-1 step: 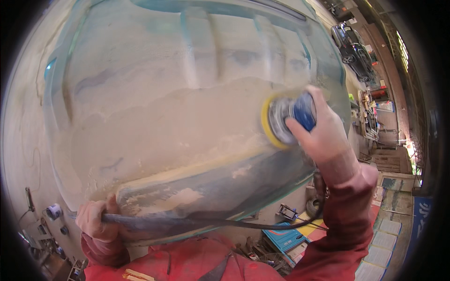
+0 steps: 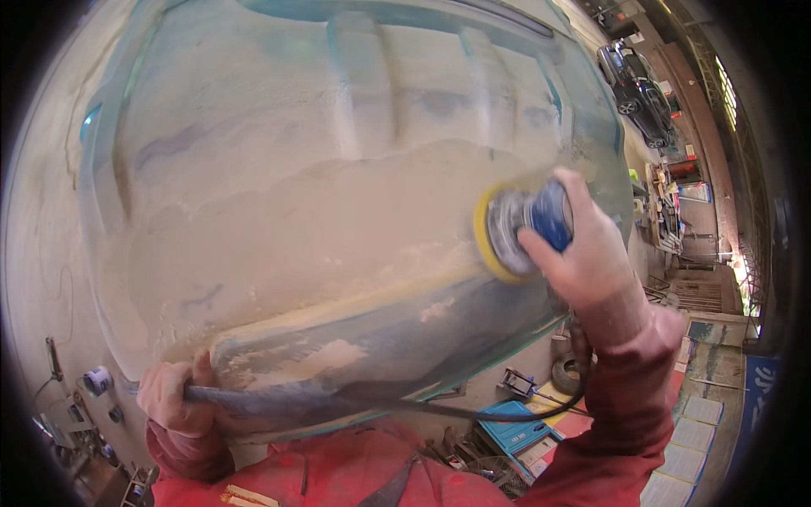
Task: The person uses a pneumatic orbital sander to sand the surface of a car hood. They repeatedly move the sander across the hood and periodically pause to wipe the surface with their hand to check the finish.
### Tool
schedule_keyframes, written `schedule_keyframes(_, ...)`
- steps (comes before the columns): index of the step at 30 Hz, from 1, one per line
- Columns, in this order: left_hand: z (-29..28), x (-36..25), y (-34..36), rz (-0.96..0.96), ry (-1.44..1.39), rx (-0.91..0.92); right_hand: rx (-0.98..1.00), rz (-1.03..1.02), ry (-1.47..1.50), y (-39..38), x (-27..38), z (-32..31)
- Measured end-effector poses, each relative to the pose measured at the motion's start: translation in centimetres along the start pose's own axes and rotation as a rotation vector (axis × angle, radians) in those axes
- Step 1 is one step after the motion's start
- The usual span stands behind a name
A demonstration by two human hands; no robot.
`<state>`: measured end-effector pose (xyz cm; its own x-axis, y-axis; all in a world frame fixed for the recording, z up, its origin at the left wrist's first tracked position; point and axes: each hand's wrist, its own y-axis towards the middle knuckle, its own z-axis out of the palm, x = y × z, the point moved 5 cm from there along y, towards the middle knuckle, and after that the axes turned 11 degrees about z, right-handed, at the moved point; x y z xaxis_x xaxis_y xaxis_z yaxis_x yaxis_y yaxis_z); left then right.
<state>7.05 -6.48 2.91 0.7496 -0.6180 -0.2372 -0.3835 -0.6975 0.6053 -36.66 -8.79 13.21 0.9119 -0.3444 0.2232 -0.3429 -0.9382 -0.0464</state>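
The sander (image 2: 509, 230), clamped in your right hand (image 2: 591, 253) with its pad (image 2: 482, 235) facing left of it, has shifted slightly rightward and toward you over the panel (image 2: 296, 220), your left hand (image 2: 173, 397) still curled around the hose (image 2: 456, 413).

Room: we could pass across the panel's (image 2: 296, 220) broad middle, left of the sander (image 2: 510, 226) | Right: sander and our right grip (image 2: 591, 249) block the way | Near: hose (image 2: 473, 414) bars us, running rightward from our left grip (image 2: 176, 397) | Far: raised ribs (image 2: 361, 93) interrupt flat passage
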Motion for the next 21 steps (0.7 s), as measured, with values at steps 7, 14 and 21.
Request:
schedule_keyframes(7, 0.2, 0.0, 0.0, 0.011, -0.003, 0.002, -0.026, -0.020, -0.040, 0.5, 0.2, 0.3)
schedule_keyframes(14, 0.1, 0.2, 0.0, -0.015, -0.036, -0.010, 0.179, 0.031, -0.003, -0.9, -0.4, 0.8)
schedule_keyframes(21, 0.0, 0.1, -0.1, 0.012, -0.034, -0.007, -0.033, -0.022, -0.063, 0.2, -0.7, 0.4)
